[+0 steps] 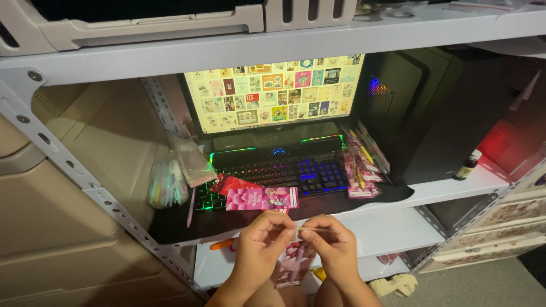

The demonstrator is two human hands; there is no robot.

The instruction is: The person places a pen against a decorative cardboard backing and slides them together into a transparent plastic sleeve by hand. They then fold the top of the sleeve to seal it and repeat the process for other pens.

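I see a clear plastic sleeve with a pink card [294, 262] inside hanging below the shelf edge, pinched at its top between both hands. My left hand [259, 244] has thumb and forefinger closed on the sleeve's upper left corner; my right hand [333, 245] grips the upper right the same way, fingertips nearly touching. Just beyond, on the black mat [187, 224], lie pink and red cards [261, 198] partly over the lit keyboard [284, 172]. Behind it stands the monitor [276, 94], showing a grid of small pictures. A black computer tower [443, 113] sits right of it, a small dark bottle [468, 165] beside.
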